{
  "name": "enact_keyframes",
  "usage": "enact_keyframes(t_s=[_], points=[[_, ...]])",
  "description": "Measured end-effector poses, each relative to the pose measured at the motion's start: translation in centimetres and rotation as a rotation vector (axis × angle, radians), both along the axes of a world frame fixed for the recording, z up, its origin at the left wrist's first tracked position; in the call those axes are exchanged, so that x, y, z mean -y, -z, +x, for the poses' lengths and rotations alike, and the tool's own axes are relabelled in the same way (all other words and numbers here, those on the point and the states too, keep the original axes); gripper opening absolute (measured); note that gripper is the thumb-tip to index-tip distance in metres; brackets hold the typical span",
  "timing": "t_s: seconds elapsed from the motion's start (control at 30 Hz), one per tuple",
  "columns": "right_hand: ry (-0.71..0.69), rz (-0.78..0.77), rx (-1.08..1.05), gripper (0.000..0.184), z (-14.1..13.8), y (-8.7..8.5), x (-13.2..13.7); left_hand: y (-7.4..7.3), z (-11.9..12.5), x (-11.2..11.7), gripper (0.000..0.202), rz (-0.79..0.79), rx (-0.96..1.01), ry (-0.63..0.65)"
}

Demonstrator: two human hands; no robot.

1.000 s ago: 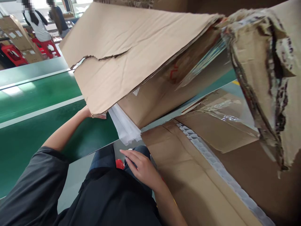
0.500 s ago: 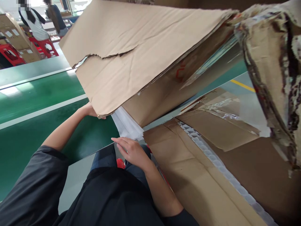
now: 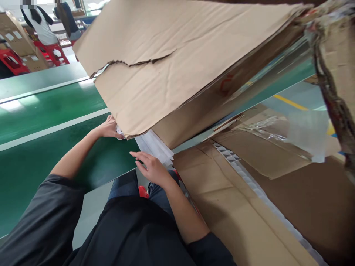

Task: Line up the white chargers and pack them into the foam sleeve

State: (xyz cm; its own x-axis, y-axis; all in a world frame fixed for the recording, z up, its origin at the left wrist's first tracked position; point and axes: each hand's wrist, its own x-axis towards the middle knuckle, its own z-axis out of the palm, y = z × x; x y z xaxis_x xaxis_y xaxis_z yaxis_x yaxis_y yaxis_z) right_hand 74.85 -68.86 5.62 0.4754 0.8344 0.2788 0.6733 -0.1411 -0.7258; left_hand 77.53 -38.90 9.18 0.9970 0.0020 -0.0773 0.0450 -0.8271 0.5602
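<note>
My left hand is closed at the near left corner of a torn cardboard flap. Between its fingers shows the edge of a small white piece with dark spots; the flap covers the rest of it. My right hand holds nothing, its fingers stretched out and slightly apart. It hovers just in front of thin white sheets that poke out from under the flap.
A green conveyor belt runs along my left. To my right stands an open carton with a row of clear plastic cups along its inner side. Red stools and two people are at the back left.
My left hand has come slightly out from under the flap, and the spotted white piece now shows in it. My right hand has risen a little. The view has shifted slightly.
</note>
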Motion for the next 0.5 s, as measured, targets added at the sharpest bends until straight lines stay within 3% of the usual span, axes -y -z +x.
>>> enact_keyframes(t_s=[0.13, 0.3, 0.37, 0.5], points=[[0.054, 0.097, 0.124, 0.043, 1.0, -1.2, -3.0, 0.7, -3.3, -1.9, 0.082, -0.77, 0.056, -0.033], [0.018, 0.12, 0.458, 0.045, 2.2, -2.6, -5.9, 2.9, -8.3, -1.1, 0.087, -1.389, 0.012, -0.03], [-0.081, 0.091, 0.613, 0.047, 2.6, -3.1, -6.7, 3.6, -9.5, -0.3, 0.09, -1.504, -0.072, -0.045], [-0.334, -0.012, 0.803, 0.058, 3.1, -4.3, -7.8, 4.0, -10.2, 0.5, 0.1, -1.405, -0.187, -0.174]])
